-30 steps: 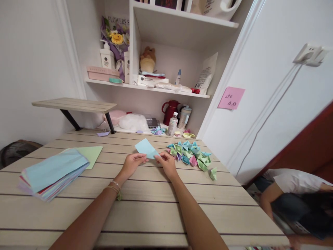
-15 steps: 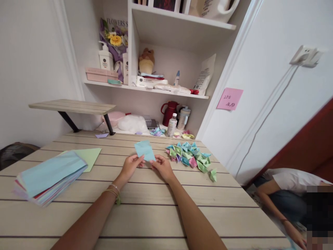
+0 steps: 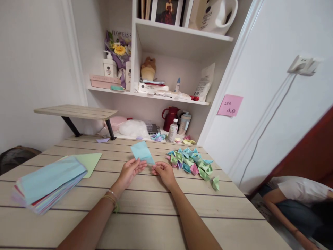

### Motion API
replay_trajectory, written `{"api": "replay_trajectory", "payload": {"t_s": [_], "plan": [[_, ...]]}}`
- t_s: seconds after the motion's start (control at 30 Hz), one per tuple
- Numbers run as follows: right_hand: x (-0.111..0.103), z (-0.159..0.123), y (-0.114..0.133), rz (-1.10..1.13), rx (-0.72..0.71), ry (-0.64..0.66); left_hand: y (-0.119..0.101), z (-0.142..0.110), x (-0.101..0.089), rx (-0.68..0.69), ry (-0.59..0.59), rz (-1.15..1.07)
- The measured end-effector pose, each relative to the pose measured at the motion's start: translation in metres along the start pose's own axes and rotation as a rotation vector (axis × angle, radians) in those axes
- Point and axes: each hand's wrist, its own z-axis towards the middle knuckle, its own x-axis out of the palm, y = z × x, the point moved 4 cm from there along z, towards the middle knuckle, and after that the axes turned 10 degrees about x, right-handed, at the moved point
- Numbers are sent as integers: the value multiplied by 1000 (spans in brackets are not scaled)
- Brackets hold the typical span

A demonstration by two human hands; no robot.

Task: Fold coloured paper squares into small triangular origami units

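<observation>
A light blue square of paper (image 3: 142,152) is held slightly above the table in front of me. My right hand (image 3: 164,173) pinches its near right corner between thumb and fingers. My left hand (image 3: 131,172) is open beside the near left edge, fingers stretched out; its fingertips seem to touch that edge. Just right of my right hand lies a pile of small folded paper pieces (image 3: 191,159) in blue, green, pink and purple. On the left is a fanned stack of coloured paper sheets (image 3: 53,177), blue on top, with a green sheet (image 3: 91,163) partly under it.
A small raised wooden shelf (image 3: 78,111) stands at the back left of the slatted table (image 3: 145,222). Behind the table are a clear bottle (image 3: 172,131), a red jug (image 3: 170,118) and more folded papers (image 3: 158,136). Another person (image 3: 299,205) crouches low at the right.
My left hand has loosened its pinch and its fingers have spread. The blue paper has turned slightly, with its corner still in my right hand. The camera view has tilted up a little.
</observation>
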Motion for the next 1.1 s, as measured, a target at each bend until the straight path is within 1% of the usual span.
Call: {"api": "replay_trajectory", "payload": {"t_s": [0.13,0.23,0.27,0.33,0.4,0.47,0.6,0.7,0.77,0.83,0.93,1.0,1.1], "plan": [[-7,-5,11,-270,-169,-101,-6,1,0,83,-6,2],[-10,-11,24,-470,-296,-143,-7,0,1,73,-2,66],[-10,-14,28,-526,-330,-131,-6,0,2,60,10,74],[-6,-18,34,-588,-387,-64,-6,-1,3,44,27,62],[-1,-21,38,-577,-433,10,-5,-2,4,38,30,31],[2,-21,39,-531,-455,44,-4,-3,5,32,31,4],[-1,-17,36,-456,-429,10,-1,-3,5,5,72,-15],[-5,-13,32,-360,-366,-25,-1,-3,4,1,95,-6],[-5,-10,29,-276,-290,-12,-1,-3,3,8,78,12],[-3,-9,26,-202,-216,34,-2,-4,4,22,67,38],[0,-8,23,-136,-154,66,-4,-6,10,58,104,79],[-1,-7,21,-118,-124,27,-5,-8,13,70,121,113],[-5,-5,17,-100,-87,-43,-4,-9,12,59,88,193]]}}
